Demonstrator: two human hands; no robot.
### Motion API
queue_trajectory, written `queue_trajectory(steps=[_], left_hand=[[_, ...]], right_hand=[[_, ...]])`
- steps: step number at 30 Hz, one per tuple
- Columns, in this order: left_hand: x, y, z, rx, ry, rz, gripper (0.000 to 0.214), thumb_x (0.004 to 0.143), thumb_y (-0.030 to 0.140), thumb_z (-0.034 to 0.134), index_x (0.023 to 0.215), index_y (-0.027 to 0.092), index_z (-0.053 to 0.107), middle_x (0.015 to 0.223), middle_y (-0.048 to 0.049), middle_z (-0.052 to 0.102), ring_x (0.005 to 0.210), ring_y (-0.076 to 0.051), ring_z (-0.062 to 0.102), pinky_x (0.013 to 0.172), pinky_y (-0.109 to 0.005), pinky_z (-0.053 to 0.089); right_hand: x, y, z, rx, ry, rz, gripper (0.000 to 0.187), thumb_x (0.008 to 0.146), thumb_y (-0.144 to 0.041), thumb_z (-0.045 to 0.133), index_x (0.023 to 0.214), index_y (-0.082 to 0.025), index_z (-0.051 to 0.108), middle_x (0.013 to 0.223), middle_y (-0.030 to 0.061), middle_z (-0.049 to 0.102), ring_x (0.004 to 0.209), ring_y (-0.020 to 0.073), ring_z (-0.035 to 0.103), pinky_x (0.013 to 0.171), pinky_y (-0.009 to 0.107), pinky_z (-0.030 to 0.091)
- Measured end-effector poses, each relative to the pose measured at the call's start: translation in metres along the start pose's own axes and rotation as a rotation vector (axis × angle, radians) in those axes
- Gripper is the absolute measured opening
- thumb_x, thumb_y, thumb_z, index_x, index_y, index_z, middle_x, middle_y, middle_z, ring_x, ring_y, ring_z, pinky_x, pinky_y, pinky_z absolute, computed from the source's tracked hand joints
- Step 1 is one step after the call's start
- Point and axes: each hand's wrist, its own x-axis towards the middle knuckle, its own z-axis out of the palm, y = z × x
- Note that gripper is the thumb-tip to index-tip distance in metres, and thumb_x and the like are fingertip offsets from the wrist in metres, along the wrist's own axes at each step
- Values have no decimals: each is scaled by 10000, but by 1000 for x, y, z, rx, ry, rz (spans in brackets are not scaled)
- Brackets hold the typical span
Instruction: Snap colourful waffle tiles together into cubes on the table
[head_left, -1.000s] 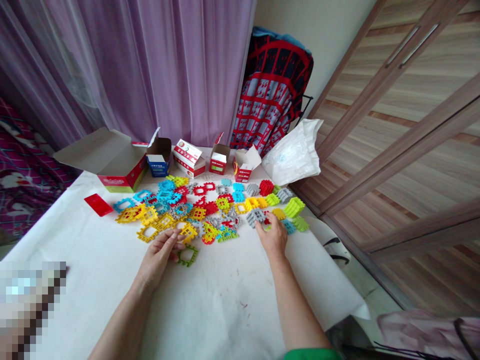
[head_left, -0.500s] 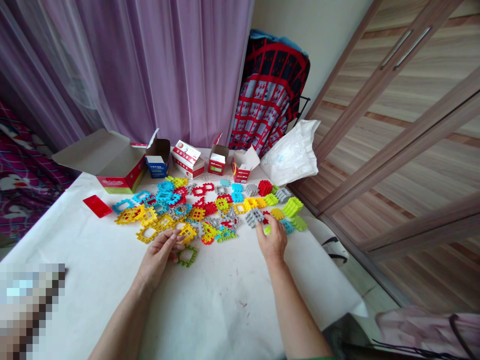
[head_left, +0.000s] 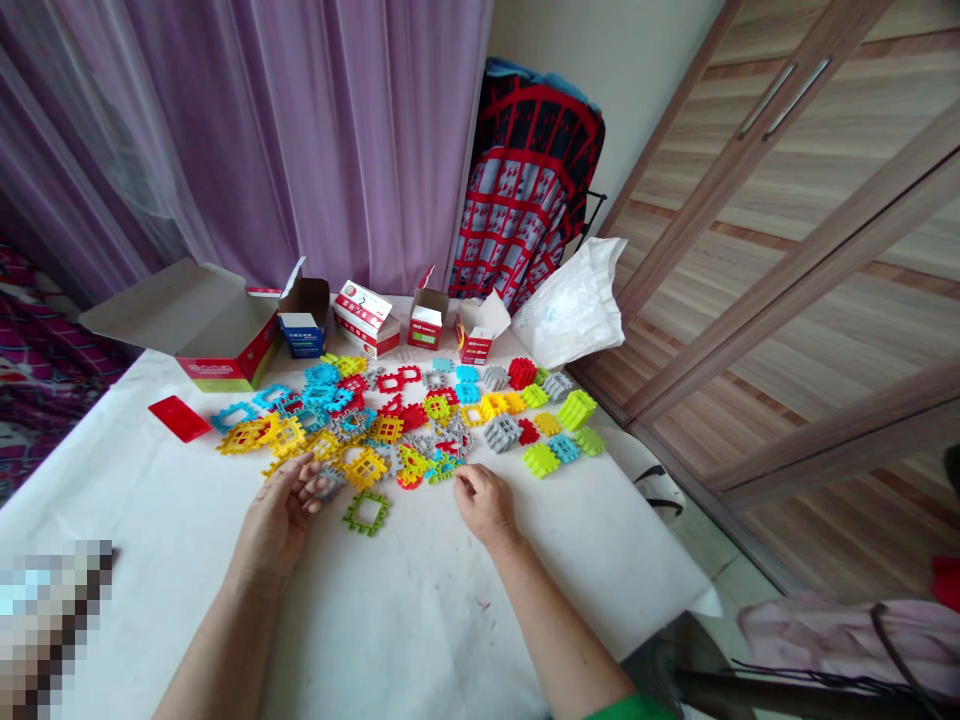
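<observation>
My left hand (head_left: 279, 510) is at the near left side of the heap, fingers bent around the edge of a grey toothed building piece (head_left: 328, 484) partly hidden behind them. My right hand (head_left: 486, 506) is closed near the heap's front edge, beside a green and blue piece (head_left: 445, 466); what its fingers hold, if anything, is hidden. Between my hands a green square frame piece (head_left: 367, 512) lies flat. Yellow pieces (head_left: 365, 467) lie just behind it. Stacked grey pieces (head_left: 502, 433) and a light green stack (head_left: 541, 460) stand to the right.
Along the back stand an open red and green box (head_left: 225, 368), a blue box (head_left: 304, 340), several small red and white boxes (head_left: 367, 320) and a white bag (head_left: 574, 310). A red card-like piece (head_left: 180, 418) lies at the left. A wooden wardrobe (head_left: 810, 250) is at the right.
My right hand has moved left, away from the stacks, and its fingers have closed. The light green stack now shows. My left hand has drawn left, uncovering the green frame.
</observation>
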Motion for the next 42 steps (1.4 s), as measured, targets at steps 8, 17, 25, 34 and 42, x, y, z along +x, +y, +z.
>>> queue_trajectory(steps=[8,17,25,34,42], left_hand=[[2,3,3,-42,14,-41,165,912,150,499,882,156,661,696,11,670,515,-79,644,392,-123,454],[2,2,1,-26,-17,-48,130,898,164,538,884,163,667,697,25,681,541,-79,646,405,-128,480],[1,0,1,37,-47,-29,194,949,227,525,855,225,695,698,54,701,576,-62,643,459,-106,498],[6,-2,-2,30,-58,-23,102,848,198,592,892,174,681,712,19,688,551,-86,658,474,-147,541],[6,-2,-1,48,-60,-13,87,822,192,622,889,178,675,720,16,684,551,-86,647,473,-148,534]], right_hand=[[-1,-2,-1,-4,-54,46,174,838,-184,516,827,-213,687,779,23,721,715,160,654,675,224,439],[-7,24,-13,-76,120,421,262,860,-304,469,1020,-184,639,760,45,732,672,194,646,634,271,422],[-5,27,-22,-81,118,453,445,869,-301,437,1263,-104,504,750,52,716,687,222,644,620,297,399],[-2,29,-19,-127,107,482,482,846,-293,481,1294,-126,535,750,19,726,690,188,652,627,259,415],[0,31,-17,-172,90,478,430,846,-279,501,1249,-144,568,761,20,741,694,185,656,614,251,406]])
